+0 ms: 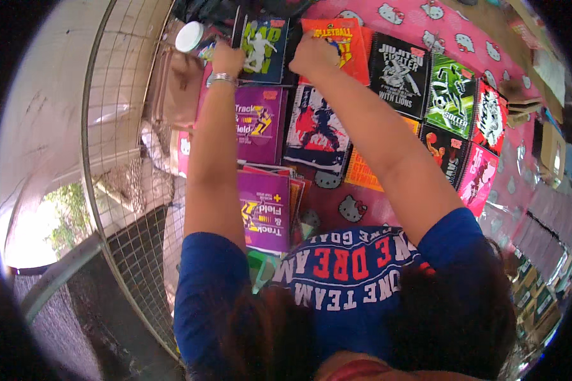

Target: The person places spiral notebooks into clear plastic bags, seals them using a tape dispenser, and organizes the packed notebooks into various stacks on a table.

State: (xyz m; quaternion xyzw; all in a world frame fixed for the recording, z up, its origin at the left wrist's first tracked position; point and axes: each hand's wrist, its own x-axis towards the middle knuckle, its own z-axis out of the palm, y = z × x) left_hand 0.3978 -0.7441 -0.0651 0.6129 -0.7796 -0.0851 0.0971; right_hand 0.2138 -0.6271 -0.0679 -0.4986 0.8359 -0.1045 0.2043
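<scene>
My left hand (227,60) is closed, fingers curled, at the left edge of a blue-and-green notebook (264,54) with a white figure on its cover. Beside its fingertips stands a jar with a white lid (189,37). My right hand (315,58) is also closed and lies over the left part of an orange-red notebook (354,60). What either hand grips, if anything, is hidden. Below them are a purple notebook (260,130) and a white, red and black notebook (316,133).
More spiral notebooks spread right: a black one (400,73), a green one (450,95) and a pink one (478,173). A pink patterned cloth (346,206) covers the table. Near me sits a notebook stack (267,222). A wire grid (130,120) rises at the left.
</scene>
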